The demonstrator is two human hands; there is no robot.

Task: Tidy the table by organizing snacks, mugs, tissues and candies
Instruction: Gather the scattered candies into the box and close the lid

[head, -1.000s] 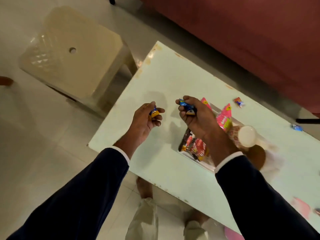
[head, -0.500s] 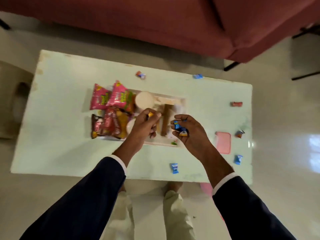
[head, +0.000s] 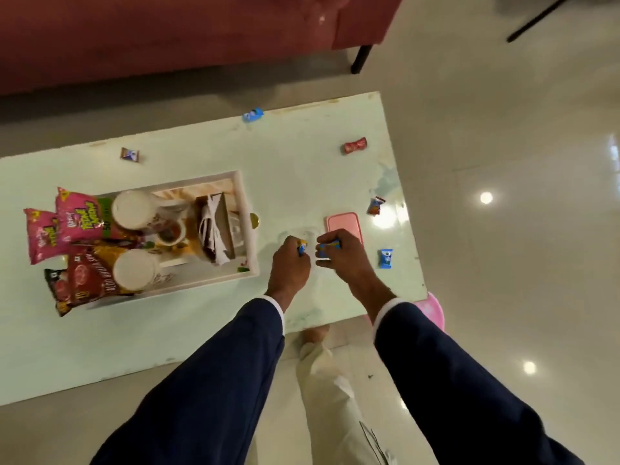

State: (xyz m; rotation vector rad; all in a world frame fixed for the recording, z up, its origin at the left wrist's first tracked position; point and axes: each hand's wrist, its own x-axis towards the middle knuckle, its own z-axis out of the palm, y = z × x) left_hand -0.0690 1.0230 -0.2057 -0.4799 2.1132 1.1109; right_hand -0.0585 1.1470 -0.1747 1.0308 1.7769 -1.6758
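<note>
My left hand (head: 291, 263) is closed on a small blue and yellow candy (head: 302, 246). Beside it, my right hand (head: 342, 255) grips blue candies (head: 328, 247), just in front of a pink lid (head: 343, 223). Both hands hover over the pale green table (head: 302, 162), right of a white tray (head: 246, 209). The tray holds two white mugs (head: 134, 209), a tissue holder (head: 214, 229) and snack packets (head: 77, 219). Loose candies lie around: blue (head: 385, 258), red (head: 355, 146), orange-blue (head: 375, 206), blue at the far edge (head: 252, 115), brown (head: 129, 154).
A red sofa (head: 167, 35) runs along the far side of the table. The glossy tiled floor (head: 520, 229) lies to the right. Something pink (head: 432, 310) shows under the table's near right corner. My legs and one foot (head: 317, 333) are below the near edge.
The view has swung right along the table. Both hands, still holding candies, moved from over the tray to the table's right part beside the pink lid.
</note>
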